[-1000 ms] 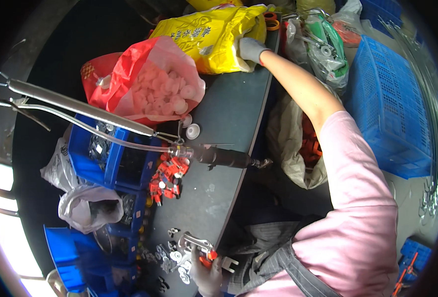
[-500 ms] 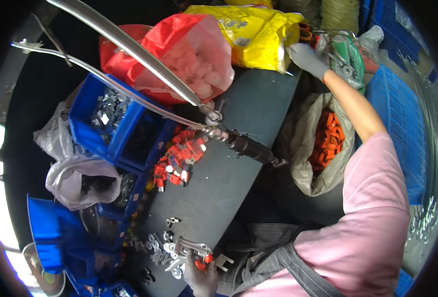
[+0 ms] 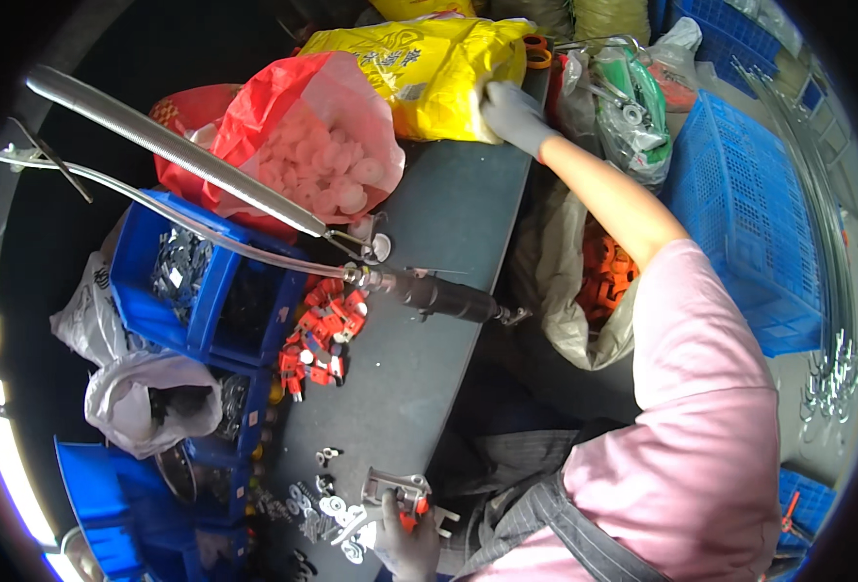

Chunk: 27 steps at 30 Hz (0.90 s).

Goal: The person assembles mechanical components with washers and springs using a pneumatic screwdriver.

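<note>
A dark worktop (image 3: 390,378) slants from 1 o'clock down to 7 o'clock. At 3 o'clock, off its edge, stands a tilted blue crate (image 3: 744,233) with meshed sides. The person's pink sleeve (image 3: 686,373) lies nearer 4 o'clock. A yellow bag (image 3: 429,73) lies on the far end of the worktop at 12 o'clock; beside it, between 10 and 11 o'clock, a red bag (image 3: 259,112) gapes, full of whitish round caps (image 3: 322,175). A pale sack (image 3: 560,276), on the 3 o'clock side of the worktop, holds orange pieces (image 3: 603,276). Blue bins (image 3: 210,315) line the 9 o'clock side, one filled with small dark parts, and a white bag (image 3: 118,403) sits open at 8 o'clock. At the centre a black power tool (image 3: 448,299) hangs from a coiled spring (image 3: 186,160) over the worktop. A heap of red parts (image 3: 322,335) lies at 8 o'clock from the tool.

The gloved right hand (image 3: 516,116), at 1 o'clock, is at the near end of the yellow bag; its fingertips are hard to make out, so I cannot tell whether its grip is apart or together. The gloved left hand (image 3: 407,545), at 6 o'clock, has its grip clamped on a metal bracket (image 3: 400,480) above the worktop's near edge, an orange-red piece (image 3: 409,519) showing by the fingers. Small washers and springs (image 3: 332,509) lie scattered at 7 o'clock, just beside the bracket.
</note>
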Available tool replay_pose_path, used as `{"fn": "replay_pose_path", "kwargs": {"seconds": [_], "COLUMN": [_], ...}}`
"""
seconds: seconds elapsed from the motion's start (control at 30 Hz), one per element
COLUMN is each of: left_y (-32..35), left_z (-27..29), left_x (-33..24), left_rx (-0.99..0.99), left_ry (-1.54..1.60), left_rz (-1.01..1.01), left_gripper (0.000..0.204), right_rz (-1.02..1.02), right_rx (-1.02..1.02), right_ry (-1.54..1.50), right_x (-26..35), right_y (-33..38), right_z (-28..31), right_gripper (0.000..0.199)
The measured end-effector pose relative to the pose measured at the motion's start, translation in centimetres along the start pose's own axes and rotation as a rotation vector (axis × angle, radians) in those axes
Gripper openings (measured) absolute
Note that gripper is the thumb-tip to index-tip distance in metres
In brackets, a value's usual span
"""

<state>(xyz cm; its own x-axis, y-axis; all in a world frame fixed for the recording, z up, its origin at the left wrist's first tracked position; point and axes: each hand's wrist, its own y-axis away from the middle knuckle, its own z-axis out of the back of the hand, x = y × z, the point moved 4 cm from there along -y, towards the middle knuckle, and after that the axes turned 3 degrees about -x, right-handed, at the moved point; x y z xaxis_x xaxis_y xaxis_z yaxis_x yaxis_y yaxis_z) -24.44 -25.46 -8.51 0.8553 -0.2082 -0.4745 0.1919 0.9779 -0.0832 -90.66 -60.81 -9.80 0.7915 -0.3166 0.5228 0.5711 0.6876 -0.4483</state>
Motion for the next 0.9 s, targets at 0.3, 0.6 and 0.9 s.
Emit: {"fn": "replay_pose_path", "kwargs": {"seconds": [0.3,0.6,0.9], "left_y": [-1.2,-4.7,-4.9], "left_z": [-0.9,-6.7,-12.8], "left_x": [0.1,-2.3,-5.0], "left_rx": [-0.078,0.04,0.014], "left_ry": [0.052,-0.036,-0.059], "left_rz": [-0.105,-0.161,-0.292], "left_gripper": [0.094,0.091,0.089], "right_rz": [-0.064,0.156,0.218], "right_rx": [0.208,0.227,-0.306], "right_ry": [-0.27,-0.009,0.117], "right_x": [-3.4,-0.4,4.9], "right_y": [5.7,-1.2,-8.3], "right_z": [1.0,-2.3,-1.7], "right_gripper": [0.035,0.035,0.041]}}
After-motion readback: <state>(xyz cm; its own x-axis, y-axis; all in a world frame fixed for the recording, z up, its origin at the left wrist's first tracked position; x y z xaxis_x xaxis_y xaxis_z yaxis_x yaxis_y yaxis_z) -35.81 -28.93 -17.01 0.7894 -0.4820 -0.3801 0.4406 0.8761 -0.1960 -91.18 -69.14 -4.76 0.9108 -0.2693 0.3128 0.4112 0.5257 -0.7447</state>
